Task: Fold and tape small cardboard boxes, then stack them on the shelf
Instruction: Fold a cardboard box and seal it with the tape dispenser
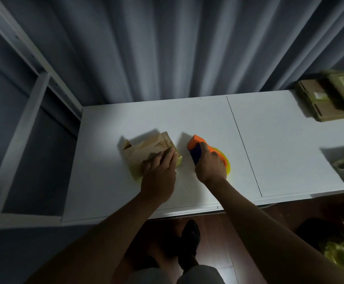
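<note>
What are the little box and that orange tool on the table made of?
The box looks like plain brown cardboard: matte, with creased flaps. The orange tool, a tape dispenser, seems to be smooth moulded plastic with a dark handle part; its yellow-green roll looks translucent, probably tape.

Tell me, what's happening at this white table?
A person is taping up a small cardboard box. Their left hand presses down on the box, while the right hand grips an orange tape dispenser beside it on the table. More flattened cardboard lies at the table's far right corner. A white shelf stands to the left.
</note>
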